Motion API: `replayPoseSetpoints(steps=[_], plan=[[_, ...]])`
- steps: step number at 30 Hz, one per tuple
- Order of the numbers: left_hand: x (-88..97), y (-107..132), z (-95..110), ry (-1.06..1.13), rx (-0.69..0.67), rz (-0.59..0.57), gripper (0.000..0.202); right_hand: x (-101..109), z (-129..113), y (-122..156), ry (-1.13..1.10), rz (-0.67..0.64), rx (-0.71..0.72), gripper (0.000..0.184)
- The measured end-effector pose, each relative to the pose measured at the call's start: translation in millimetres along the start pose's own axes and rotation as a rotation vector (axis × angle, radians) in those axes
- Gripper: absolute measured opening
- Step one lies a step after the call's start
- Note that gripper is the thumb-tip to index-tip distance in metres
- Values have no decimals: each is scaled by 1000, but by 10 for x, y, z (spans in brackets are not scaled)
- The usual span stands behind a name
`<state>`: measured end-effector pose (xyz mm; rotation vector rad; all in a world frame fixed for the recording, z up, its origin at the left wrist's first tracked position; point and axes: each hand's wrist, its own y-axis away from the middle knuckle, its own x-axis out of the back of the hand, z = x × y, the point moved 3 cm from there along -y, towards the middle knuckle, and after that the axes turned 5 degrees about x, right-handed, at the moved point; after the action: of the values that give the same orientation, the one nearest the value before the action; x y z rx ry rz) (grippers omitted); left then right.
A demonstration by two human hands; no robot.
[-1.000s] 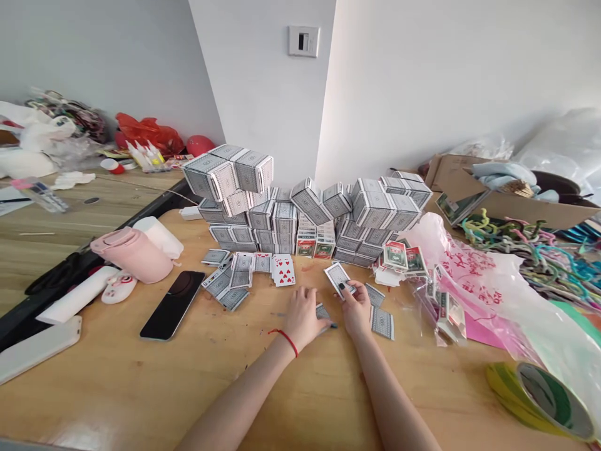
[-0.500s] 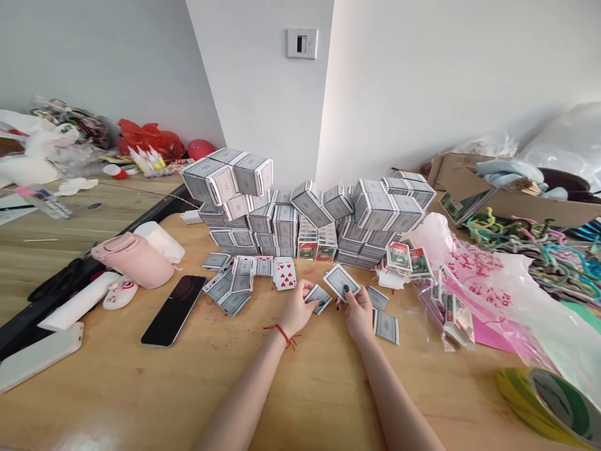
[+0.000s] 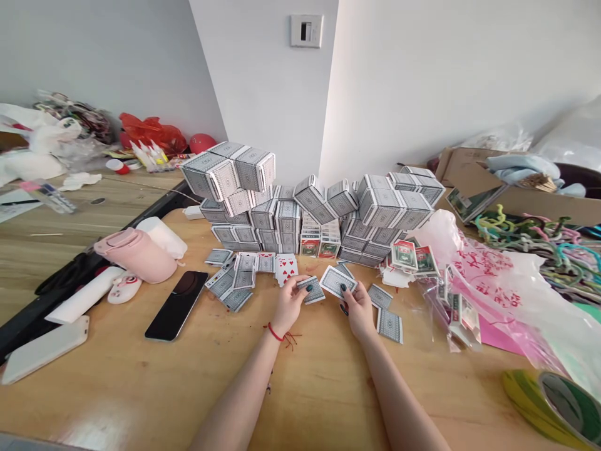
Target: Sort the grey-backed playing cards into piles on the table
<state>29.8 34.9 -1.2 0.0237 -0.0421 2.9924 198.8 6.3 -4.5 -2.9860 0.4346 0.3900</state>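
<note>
My left hand, with a red string at the wrist, pinches a small grey-backed playing card above the wooden table. My right hand, nails painted dark, holds another grey-backed card beside it. Both cards are face down and nearly touch. Loose cards lie spread to the left, one red heart card face up among them. Two more cards lie right of my right hand. A wall of stacked grey card packs stands just behind.
A black phone, a pink bottle and white cases lie at the left. Pink and clear plastic bags with card boxes, coloured cords and a cardboard box crowd the right. A tape roll sits near the front right.
My left hand has picked a card up off the table and raised it. Both hands moved a little away from me, toward the packs, bringing the two cards together.
</note>
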Motion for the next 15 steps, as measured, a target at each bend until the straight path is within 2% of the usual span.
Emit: replayPoseSetpoints(steps=[4, 7, 11, 14, 15], plan=[[4, 32, 59, -93, -56, 68, 25, -33, -29, 18, 28, -74, 9, 25], [6, 75, 55, -105, -31, 146, 27, -52, -31, 31, 64, -142, -10, 27], [-17, 113, 2, -122, 26, 132, 27, -81, -26, 61, 99, -236, -61, 25], [1, 115, 15, -240, -43, 206, 25, -109, -30, 95, 90, -277, -75, 22], [7, 113, 29, -282, -76, 229, 23, -109, -30, 105, 80, -246, -79, 22]])
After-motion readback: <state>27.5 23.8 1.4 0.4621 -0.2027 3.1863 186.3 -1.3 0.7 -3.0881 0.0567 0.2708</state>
